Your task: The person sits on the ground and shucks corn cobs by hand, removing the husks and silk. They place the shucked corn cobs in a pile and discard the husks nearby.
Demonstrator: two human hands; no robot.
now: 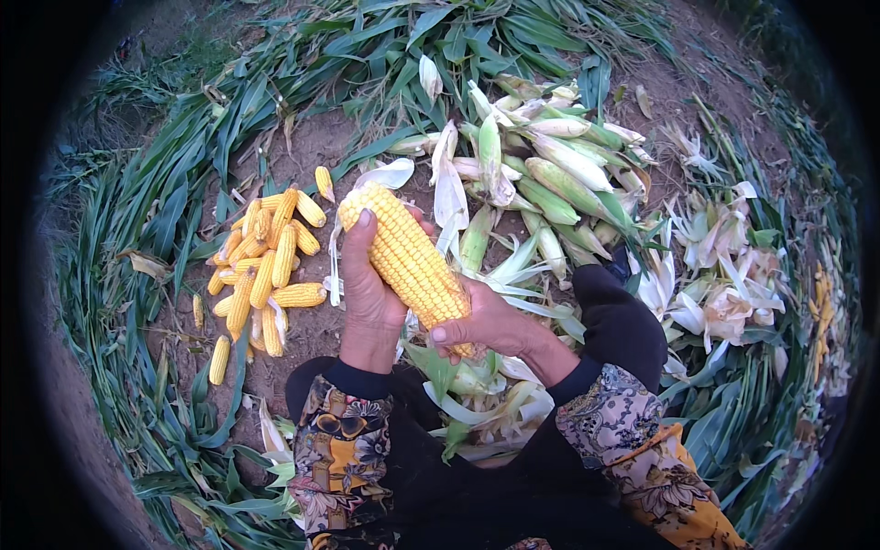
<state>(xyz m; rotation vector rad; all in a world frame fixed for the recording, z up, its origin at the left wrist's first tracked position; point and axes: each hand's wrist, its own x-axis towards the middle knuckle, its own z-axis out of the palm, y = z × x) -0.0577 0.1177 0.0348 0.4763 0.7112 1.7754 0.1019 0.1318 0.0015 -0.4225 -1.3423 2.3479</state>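
Note:
A large yellow ear of corn (412, 258) is held tilted in both hands, close to the camera, its kernels bare. My left hand (375, 275) grips its upper end, thumb on the near side and fingertips showing behind. Around the lower end wraps my right hand (491, 313), with the thumb lying across the kernels. A pale strip of husk (388, 173) shows behind the upper end; whether it is attached is hidden. To the left, a heap of husked yellow corn ears (268, 254) lies on bare soil. Beyond my right hand is a pile of unhusked ears (557, 161).
Loose husks (509, 412) lie between my legs, and more discarded husks (729, 282) are heaped at the right. Cut green corn stalks and leaves (172, 199) ring the soil. My dark-clad knee (615, 316) stands beside the unhusked pile. More yellow ears (821, 309) show far right.

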